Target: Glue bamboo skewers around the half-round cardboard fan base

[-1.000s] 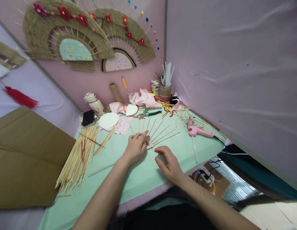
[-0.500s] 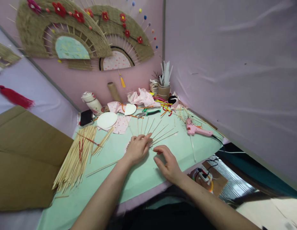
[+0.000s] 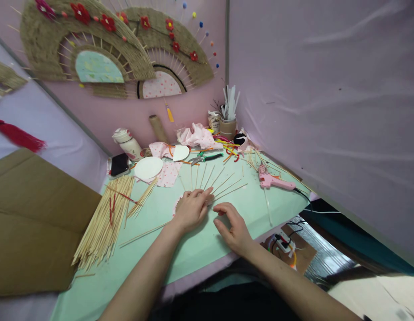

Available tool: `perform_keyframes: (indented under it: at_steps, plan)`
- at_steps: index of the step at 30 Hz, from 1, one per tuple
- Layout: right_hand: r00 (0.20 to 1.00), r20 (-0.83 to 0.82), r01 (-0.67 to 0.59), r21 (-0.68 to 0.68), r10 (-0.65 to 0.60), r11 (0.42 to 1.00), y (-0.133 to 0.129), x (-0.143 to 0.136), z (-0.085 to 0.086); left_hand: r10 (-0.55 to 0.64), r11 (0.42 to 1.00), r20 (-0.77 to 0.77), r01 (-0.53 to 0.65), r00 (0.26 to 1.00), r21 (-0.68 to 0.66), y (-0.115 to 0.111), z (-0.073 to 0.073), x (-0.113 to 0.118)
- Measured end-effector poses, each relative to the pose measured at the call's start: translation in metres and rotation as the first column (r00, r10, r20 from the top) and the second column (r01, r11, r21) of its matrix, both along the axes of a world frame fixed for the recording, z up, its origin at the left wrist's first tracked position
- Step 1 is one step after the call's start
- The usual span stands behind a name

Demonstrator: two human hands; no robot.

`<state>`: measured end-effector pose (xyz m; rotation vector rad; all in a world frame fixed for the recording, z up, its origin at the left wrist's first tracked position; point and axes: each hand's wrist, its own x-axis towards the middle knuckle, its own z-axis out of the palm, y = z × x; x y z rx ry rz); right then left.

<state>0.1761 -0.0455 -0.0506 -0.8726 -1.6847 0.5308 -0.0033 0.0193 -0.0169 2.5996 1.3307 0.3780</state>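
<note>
My left hand (image 3: 192, 208) lies palm down over a half-round base with a pink patterned edge (image 3: 175, 205), its fingers stretched out and pressing on it. Several thin bamboo sticks (image 3: 223, 182) spread outward from beneath those fingers like the ribs of a fan. Most of the base and the inner stick ends are hidden by the hand. Just to the right, my right hand (image 3: 234, 228) rests near the table, fingers loosely curved and thumb apart, with nothing in it. A single long stick (image 3: 145, 234) runs to the left from behind my left wrist.
A pile of bamboo sticks (image 3: 104, 223) and cardboard (image 3: 33, 227) are on the left. A pink glue gun (image 3: 275, 182) with its cord lies right. Behind are green-handled pliers (image 3: 211, 157), a white oval (image 3: 149, 168), pink cloth (image 3: 200, 136) and a bottle (image 3: 127, 143).
My left hand's fingers have shifted slightly over the base, and more of its pink edge shows. The right hand stays in nearly the same pose. The view has moved a little.
</note>
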Motion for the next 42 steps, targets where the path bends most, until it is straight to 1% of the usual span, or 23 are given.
perform_keyframes:
  at_steps: [6,14,19,26,42]
  plan:
    - [1.000,-0.006,0.005,0.007,-0.005,1.000,0.000,0.000,-0.001,-0.039,0.999,0.034,0.039,0.999,0.009,-0.004,0.005,-0.001]
    - [1.000,-0.003,0.001,0.002,-0.001,1.000,0.001,0.000,-0.002,-0.076,0.996,0.061,0.074,0.995,0.043,-0.008,0.003,-0.002]
    - [1.000,-0.007,0.000,0.004,0.000,1.000,0.000,0.000,-0.004,-0.074,0.995,0.014,0.073,0.997,0.061,-0.009,0.002,-0.002]
    - [1.000,-0.003,0.004,0.001,-0.004,1.000,0.001,-0.001,-0.005,-0.042,0.997,-0.031,0.044,0.999,0.067,-0.009,0.003,-0.002]
    - [1.000,0.015,0.000,-0.010,0.001,1.000,0.001,-0.001,-0.006,-0.053,0.996,0.012,0.052,0.999,0.071,-0.011,0.003,-0.003]
